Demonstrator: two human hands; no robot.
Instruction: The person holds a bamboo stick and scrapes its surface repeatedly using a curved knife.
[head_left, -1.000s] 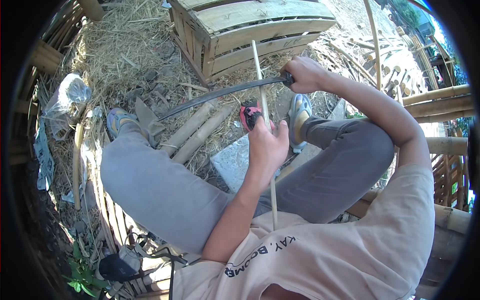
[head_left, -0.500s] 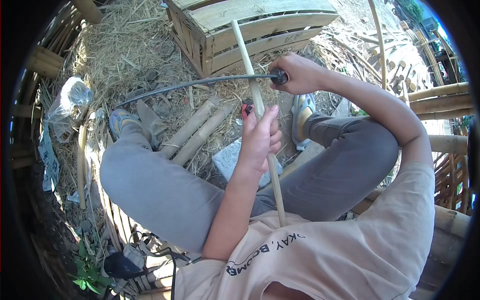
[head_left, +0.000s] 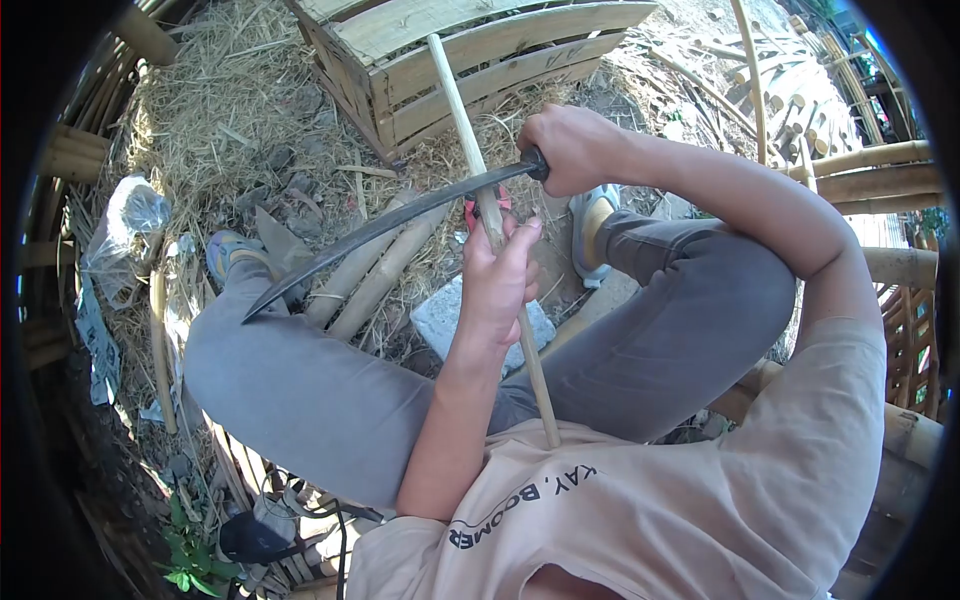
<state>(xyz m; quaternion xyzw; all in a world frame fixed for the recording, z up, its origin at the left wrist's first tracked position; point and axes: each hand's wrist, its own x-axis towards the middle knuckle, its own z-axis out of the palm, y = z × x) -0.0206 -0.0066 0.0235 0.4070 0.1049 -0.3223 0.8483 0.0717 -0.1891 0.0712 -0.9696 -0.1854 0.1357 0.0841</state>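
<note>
My left hand [head_left: 500, 275] is wrapped round a pale, slim wooden stick [head_left: 458, 110], thumb along its side. The stick slants from near the crate down to my shirt front, its lower end against the cloth. My right hand [head_left: 572, 150] grips the dark handle of a machete [head_left: 385, 222] with a long curved blade. That blade crosses the stick just above my left hand and appears to touch it. Its tip lies over my left leg. Something red [head_left: 502, 198] shows beside the stick by my left fingers; its kind is unclear.
A slatted wooden crate [head_left: 500, 70] stands ahead on straw-strewn ground. Between my legs lie two bamboo lengths [head_left: 385, 270] and a pale block [head_left: 437, 315]. A clear plastic bag [head_left: 135, 225] is at left. Bamboo rails [head_left: 870, 185] and cut poles [head_left: 790, 120] are at right.
My right hand has drawn the machete toward my body along the stick. The blade now slants more steeply, its tip moved from near my left shoe to my leg. My left hand keeps its hold.
</note>
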